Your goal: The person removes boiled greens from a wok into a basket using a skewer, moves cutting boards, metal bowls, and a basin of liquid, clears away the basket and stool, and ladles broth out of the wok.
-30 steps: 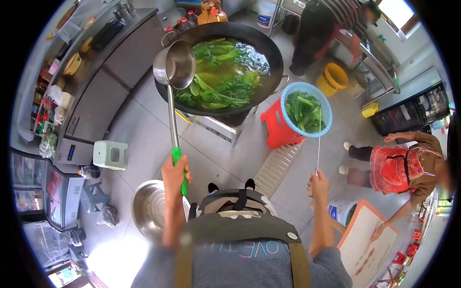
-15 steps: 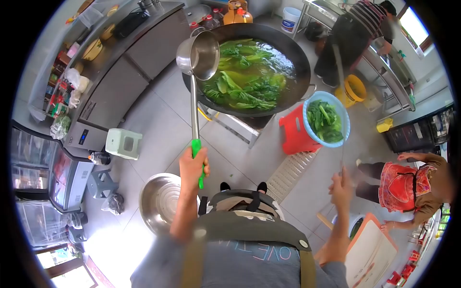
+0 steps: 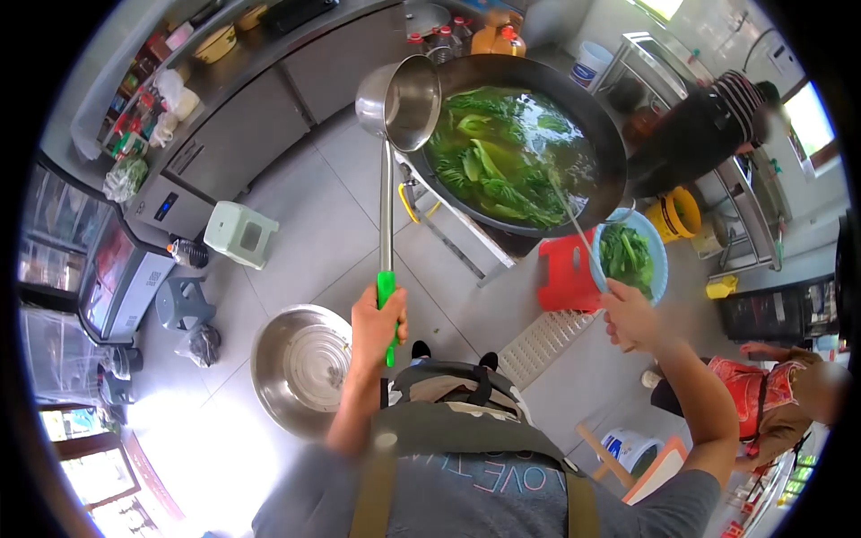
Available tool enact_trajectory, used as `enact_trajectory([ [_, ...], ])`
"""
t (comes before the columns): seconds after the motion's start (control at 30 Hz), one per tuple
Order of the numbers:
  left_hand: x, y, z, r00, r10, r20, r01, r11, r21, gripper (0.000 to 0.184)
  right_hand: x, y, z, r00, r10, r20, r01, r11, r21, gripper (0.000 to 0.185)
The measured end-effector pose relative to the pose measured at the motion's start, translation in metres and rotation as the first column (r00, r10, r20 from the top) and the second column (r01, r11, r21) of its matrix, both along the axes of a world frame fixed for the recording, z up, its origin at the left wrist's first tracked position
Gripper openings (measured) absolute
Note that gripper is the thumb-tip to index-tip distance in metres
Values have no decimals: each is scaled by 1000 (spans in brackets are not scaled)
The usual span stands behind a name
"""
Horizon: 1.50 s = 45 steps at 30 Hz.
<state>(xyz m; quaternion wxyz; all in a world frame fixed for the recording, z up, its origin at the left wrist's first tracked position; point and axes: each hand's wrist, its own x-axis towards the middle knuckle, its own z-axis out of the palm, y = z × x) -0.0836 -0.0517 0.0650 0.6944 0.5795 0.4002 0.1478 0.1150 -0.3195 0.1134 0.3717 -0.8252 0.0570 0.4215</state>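
My left hand (image 3: 377,327) is wrapped round the green grip of a large metal ladle (image 3: 395,103). Its bowl is up by the left rim of a big dark wok (image 3: 617,157). Leafy greens (image 3: 489,175) float there in yellowish liquid. In my right hand (image 3: 630,318) is a long-handled tool (image 3: 579,222), its thin shaft reaching over the wok's near right rim. The tool's far end is in or at the liquid, and its shape cannot be made out. Just beyond that hand, a light blue basin (image 3: 662,269) holds more greens (image 3: 625,254), beside a red stool (image 3: 563,269).
A wide steel bowl (image 3: 269,368) lies on the floor at left, with a pale green stool (image 3: 240,235) farther off. One person (image 3: 691,143) bends by a steel table behind the wok; another in a red apron (image 3: 731,386) is at right. A yellow bucket (image 3: 662,218) stands near the basin.
My right hand has swung forward, bringing the long-handled tool from above the basin into the wok. The ladle stays in my left hand by the rim. The whole view has shifted slightly.
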Motion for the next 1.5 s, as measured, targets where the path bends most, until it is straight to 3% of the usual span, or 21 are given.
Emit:
enact_trajectory([
  [0.1,-3,7,-2,1000,5,-12,-5,1000,-7,12,1,20,-9,988,-27,-152,48,990,134,34],
  [0.2,-3,10,-1,999,-17,-37,18,999,29,12,0,31,-17,959,-88,-270,140,974,180,17],
  [0.43,0,8,-4,998,-40,-51,40,999,8,13,0,54,-41,953,36,-302,35,974,225,25],
  [0.53,1,8,-7,997,-59,-50,60,998,26,14,18,42,-42,883,23,-468,148,935,324,27],
  [0.63,-1,4,-10,998,-44,-49,45,999,16,14,15,45,-51,742,28,-669,397,787,473,28],
  [0.73,-1,3,-11,999,-34,-34,35,999,15,15,9,37,-67,400,180,-899,742,513,433,32],
  [0.8,-2,2,-17,1000,-29,-8,29,999,15,15,1,31,-71,371,271,-888,809,376,452,37],
  [0.9,-3,0,-21,999,9,42,-9,1000,9,14,-12,25,-72,353,371,-859,863,225,452,41],
  [1.03,-2,-4,-4,999,26,-21,-26,999,27,13,-23,19,-48,346,447,-825,899,93,428,44],
  [1.5,2,-25,-8,998,-52,-31,53,998,36,14,-55,-34,-2,587,339,-735,801,-116,587,51],
])
